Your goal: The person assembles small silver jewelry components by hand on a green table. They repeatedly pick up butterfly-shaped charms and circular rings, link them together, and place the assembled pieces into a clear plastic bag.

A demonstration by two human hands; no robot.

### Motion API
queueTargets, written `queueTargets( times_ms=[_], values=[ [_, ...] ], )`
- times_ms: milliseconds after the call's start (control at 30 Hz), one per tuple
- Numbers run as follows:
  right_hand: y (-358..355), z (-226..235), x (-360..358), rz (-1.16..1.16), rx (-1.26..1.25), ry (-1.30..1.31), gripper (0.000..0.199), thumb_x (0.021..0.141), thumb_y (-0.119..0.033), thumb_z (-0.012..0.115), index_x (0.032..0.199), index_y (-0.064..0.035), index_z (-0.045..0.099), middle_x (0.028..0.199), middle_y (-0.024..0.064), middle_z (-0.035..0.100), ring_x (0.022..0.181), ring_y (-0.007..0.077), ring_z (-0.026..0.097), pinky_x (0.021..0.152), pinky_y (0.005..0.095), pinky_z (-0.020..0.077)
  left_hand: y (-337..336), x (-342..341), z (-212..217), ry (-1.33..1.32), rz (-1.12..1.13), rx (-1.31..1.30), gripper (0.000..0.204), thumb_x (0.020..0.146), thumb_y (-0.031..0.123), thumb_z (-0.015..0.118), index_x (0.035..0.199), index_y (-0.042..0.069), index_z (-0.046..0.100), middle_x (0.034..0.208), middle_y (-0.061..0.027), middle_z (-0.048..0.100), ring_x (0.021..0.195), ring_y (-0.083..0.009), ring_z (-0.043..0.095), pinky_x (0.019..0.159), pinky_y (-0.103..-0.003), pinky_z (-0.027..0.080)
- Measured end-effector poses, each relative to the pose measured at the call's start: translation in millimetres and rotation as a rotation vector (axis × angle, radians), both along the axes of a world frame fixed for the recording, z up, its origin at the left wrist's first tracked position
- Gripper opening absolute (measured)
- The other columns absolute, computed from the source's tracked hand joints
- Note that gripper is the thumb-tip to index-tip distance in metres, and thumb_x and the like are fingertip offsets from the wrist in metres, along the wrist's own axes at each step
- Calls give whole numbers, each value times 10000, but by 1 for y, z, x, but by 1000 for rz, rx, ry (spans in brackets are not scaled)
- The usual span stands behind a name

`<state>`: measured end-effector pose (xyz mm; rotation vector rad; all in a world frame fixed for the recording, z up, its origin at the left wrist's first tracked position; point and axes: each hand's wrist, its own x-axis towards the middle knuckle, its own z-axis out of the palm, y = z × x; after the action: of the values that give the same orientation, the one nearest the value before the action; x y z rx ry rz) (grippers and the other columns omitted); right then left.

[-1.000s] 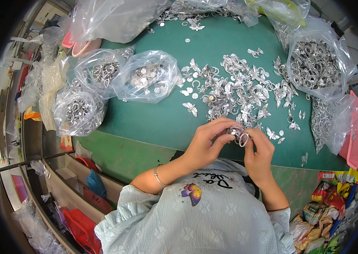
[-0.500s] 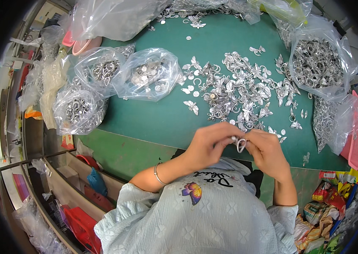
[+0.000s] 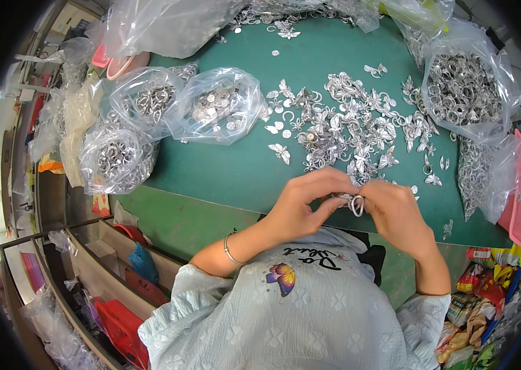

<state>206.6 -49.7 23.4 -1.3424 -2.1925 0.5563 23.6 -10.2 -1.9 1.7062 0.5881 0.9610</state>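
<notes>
The ring (image 3: 360, 207) sits pinched between two hands, loop toward the person.
From where I stand, reading left to right: the disc bag (image 3: 249, 92) rests on the green bench (image 3: 242, 176), well apart from the work. The left hand (image 3: 307, 200) has finger and thumb closed on the ring's far end, forefinger arched over. The ring lies just right of that thumb, the loop's long axis running roughly away from the person, slightly tilted, its near end bare of fingers. Beyond it spreads the pile (image 3: 340, 132) of silver pieces, its near edge right by the knuckles. The right hand (image 3: 396, 213) grips from the other side, fingertips bunched at the ring; neither hand looks clearly nearer, and I can't make out which fingertips bear it.
</notes>
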Motion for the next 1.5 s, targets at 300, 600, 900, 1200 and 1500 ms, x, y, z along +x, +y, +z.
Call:
queueTargets(
  times_ms=[300, 600, 900, 1200, 1500],
  values=[
    [6, -4, 0, 39, 167, -84, 178, 664, 23, 549, 837, -19, 554, 739, 90, 533, 651, 245, 553, 510, 338, 435, -4, -4, 8, 302, 12, -76, 205, 761, -41, 568, 960, 8, 587, 913, -92, 572, 761, -137, 559, 562, -225, 456],
    [-5, -5, -7, -63, 76, -57, 159, 686, -19, 555, 845, -25, 549, 798, 88, 548, 668, 223, 552, 529, 316, 436, -12, -2, 3, -47, 11, -644, 154, 839, 4, 529, 977, -57, 559, 918, -81, 593, 773, -109, 601, 553, -200, 486],
    [-3, 11, -10, 104, 337, -404, 132, 647, -106, 547, 768, -56, 534, 715, 49, 484, 706, 204, 488, 613, 322, 373, -16, -10, 13, 48, -62, -781, 161, 848, 37, 532, 974, -62, 542, 807, -75, 609, 712, -128, 622, 530, -208, 494],
    [1, 24, -4, 359, 298, -323, 98, 623, -105, 546, 694, -56, 501, 646, 50, 442, 702, 213, 487, 699, 361, 406, -19, -17, 16, -99, -219, -910, 157, 856, 78, 532, 943, -53, 538, 779, -96, 607, 659, -170, 636, 510, -213, 495],
    [6, 63, -14, 172, 294, -163, 140, 683, -53, 544, 808, 6, 569, 702, 91, 537, 653, 242, 536, 614, 359, 443, -23, -8, -20, -294, -169, -1165, 180, 877, 132, 508, 983, -14, 512, 891, -116, 603, 750, -188, 637, 624, -239, 524]
  ],
)
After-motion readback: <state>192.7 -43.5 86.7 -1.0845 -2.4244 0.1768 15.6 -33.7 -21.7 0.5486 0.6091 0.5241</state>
